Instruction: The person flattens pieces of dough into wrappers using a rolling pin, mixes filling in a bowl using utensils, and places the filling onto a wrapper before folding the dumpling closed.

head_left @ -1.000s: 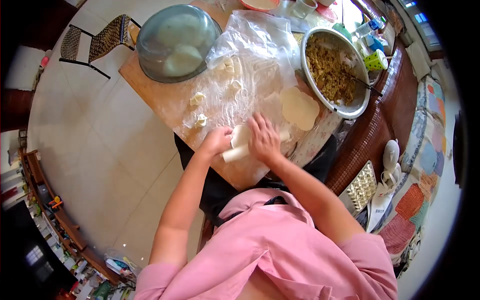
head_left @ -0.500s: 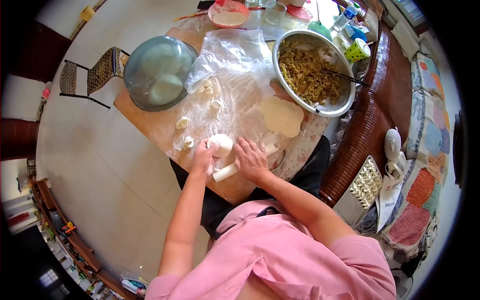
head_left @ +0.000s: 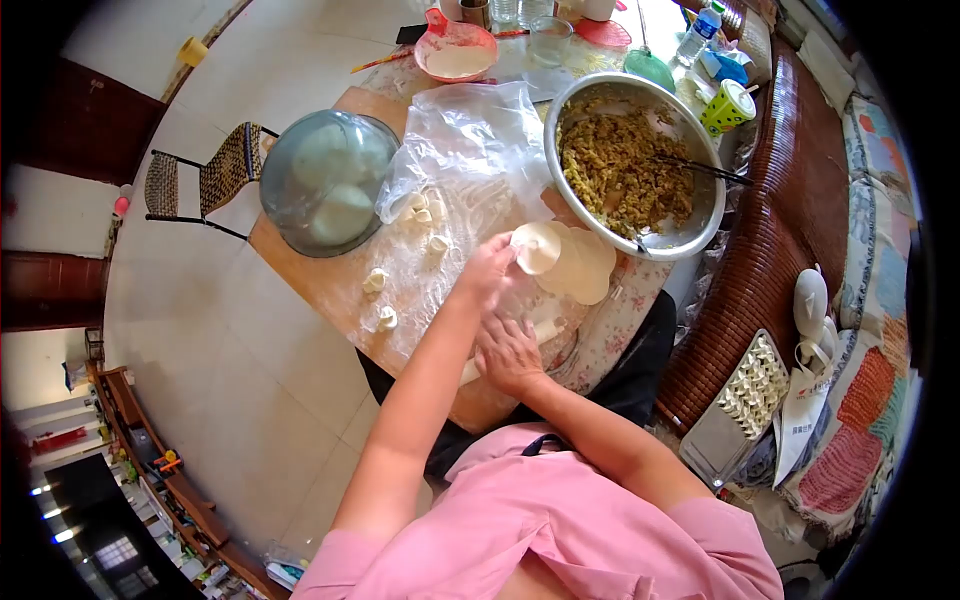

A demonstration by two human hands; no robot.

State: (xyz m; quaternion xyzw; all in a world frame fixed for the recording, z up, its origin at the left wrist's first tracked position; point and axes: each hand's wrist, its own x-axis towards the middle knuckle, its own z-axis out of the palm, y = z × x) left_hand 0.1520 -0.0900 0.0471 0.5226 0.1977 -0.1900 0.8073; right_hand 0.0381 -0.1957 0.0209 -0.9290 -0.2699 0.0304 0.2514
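Note:
My left hand (head_left: 488,270) is closed on the edge of a round dough wrapper (head_left: 536,248), held at the left end of several overlapping flat wrappers (head_left: 582,268). My right hand (head_left: 510,352) lies with fingers spread on the rolling pin (head_left: 548,330), which it partly hides. Small dough pieces (head_left: 375,281) sit on the floured wooden board (head_left: 330,290) to the left of my hands. Behind the wrappers stands a large metal bowl (head_left: 712,208) of chopped filling (head_left: 620,165) with dark chopsticks in it.
A dark translucent cover (head_left: 325,185) over pale rounds stands at the board's left. Crumpled clear plastic (head_left: 465,130) lies at the back, near a red bowl (head_left: 455,50). A tray of folded dough pieces (head_left: 750,385) rests on the right, beside the brown woven seat (head_left: 745,260).
My left hand has moved forward and right with the wrapper, from beside the rolling pin to the overlapping wrappers. My right hand stays at the pin. The view has shifted slightly.

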